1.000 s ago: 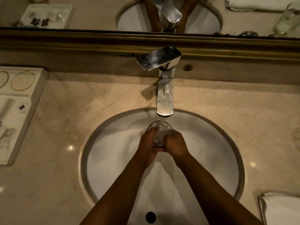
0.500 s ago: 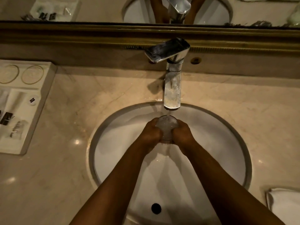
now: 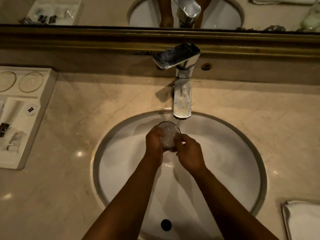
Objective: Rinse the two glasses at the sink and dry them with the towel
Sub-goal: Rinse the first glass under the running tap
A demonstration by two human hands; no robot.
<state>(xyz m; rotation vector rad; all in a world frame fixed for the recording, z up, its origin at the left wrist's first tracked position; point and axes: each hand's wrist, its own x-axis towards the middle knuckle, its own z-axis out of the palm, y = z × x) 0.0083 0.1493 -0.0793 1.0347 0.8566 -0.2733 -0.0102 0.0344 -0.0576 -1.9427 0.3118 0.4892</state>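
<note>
— Clear glass (image 3: 168, 136), where is it?
— Over the sink (image 3: 242, 135), tilted under the tap (image 3: 182, 101) so water floods it. Our left hand (image 3: 154, 142) and right hand (image 3: 189, 153) curl their fingers around it, 1 each side, for steadiness.
— And the towel (image 3: 304, 220)?
— Waiting on the worktop (image 3: 69, 196).

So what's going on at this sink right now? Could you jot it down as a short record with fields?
place: round white sink set in a marble counter
tap: faucet running
held: glass, between both hands under the stream
left hand: left hand grips the glass's left side
right hand: right hand grips its right side
towel: white towel, folded at the counter's near right
second glass: seen only in the mirror, top right
</note>
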